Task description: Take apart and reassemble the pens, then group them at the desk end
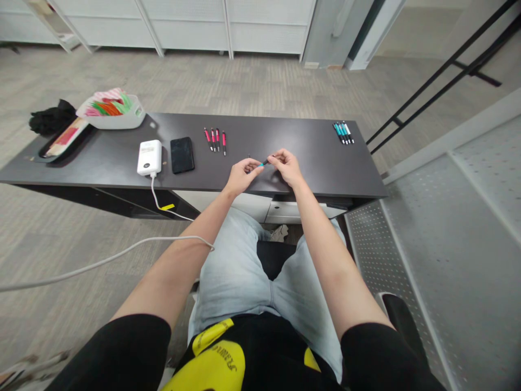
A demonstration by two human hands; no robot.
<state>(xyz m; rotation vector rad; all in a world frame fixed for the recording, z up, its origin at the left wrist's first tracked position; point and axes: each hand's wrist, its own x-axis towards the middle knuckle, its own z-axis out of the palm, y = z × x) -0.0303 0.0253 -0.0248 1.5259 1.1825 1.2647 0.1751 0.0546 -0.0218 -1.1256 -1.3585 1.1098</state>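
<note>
Both my hands meet over the front middle of a dark table [101, 157]. My left hand [243, 175] pinches the teal end of a pen [264, 162], and my right hand [287, 164] is closed on its black end. The pen is held just above the tabletop between the two hands. Several pink pens [215, 139] lie in a row behind my left hand. Several teal pens [343, 132] lie together at the table's far right corner.
A black phone [182, 154] and a white power bank [149, 157] with a trailing white cable lie left of the pens. A white tub [116, 119] of coloured pens and a dark tray [61, 142] sit at the far left. A metal ramp [448, 228] rises on the right.
</note>
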